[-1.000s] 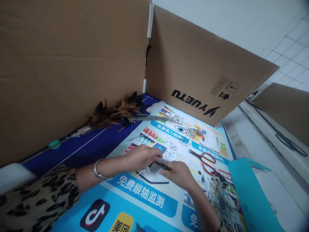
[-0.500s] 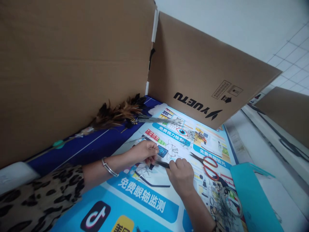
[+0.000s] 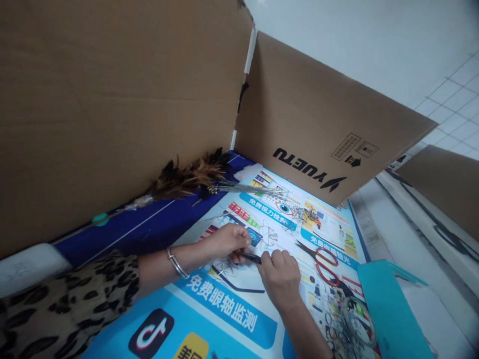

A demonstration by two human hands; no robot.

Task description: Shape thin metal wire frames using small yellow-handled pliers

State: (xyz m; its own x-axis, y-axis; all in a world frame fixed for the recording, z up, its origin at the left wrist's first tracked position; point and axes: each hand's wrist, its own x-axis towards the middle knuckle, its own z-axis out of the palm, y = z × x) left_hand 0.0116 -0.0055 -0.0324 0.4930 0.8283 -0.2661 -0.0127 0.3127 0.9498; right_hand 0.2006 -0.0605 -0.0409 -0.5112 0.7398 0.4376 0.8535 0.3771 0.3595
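Observation:
My left hand (image 3: 232,242), with a silver bangle at the wrist, is closed in a pinch on what looks like a thin wire, mostly hidden by the fingers. My right hand (image 3: 280,276) is wrapped round a dark, narrow-tipped tool, apparently pliers (image 3: 251,258); its handles are hidden in the fist. The tool's tip meets the fingertips of my left hand. Short wire pieces (image 3: 228,267) show just below that hand. To the right of my right hand lie scissors (image 3: 326,264) with red handles.
A bundle of straight wires (image 3: 250,188) lies at the back beside brown feathers (image 3: 190,172). Tangled wire loops (image 3: 348,319) and a teal box (image 3: 391,304) are at right. Cardboard panels (image 3: 329,109) wall the left and back. A printed poster (image 3: 232,311) covers the table.
The view has shifted slightly. My left hand has moved a little to the right and down, closer to my right hand. Both hands keep their grip.

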